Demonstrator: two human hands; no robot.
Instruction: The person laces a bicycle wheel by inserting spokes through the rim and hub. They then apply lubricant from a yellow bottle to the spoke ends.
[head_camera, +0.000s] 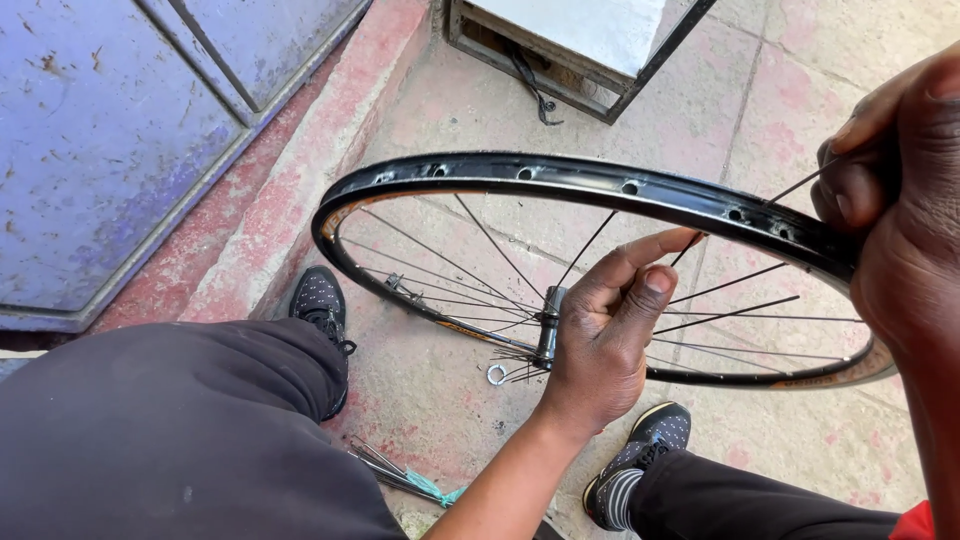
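A black bicycle wheel rim (560, 180) with thin metal spokes stands upright in front of me, its hub (550, 325) near the middle. My left hand (605, 330) reaches inside the wheel, thumb and forefinger pinching a spoke just under the rim. My right hand (895, 200) is at the rim's right side, fingers closed on the end of a spoke that pokes out past the rim. A small metal ring (496, 375) hangs by the hub.
A bundle of loose spokes (400, 478) lies on the paved ground (440, 110) between my feet. My shoes (322, 300) (645, 450) flank the wheel. A blue metal door (110, 130) is on the left, a metal-framed box (590, 50) ahead.
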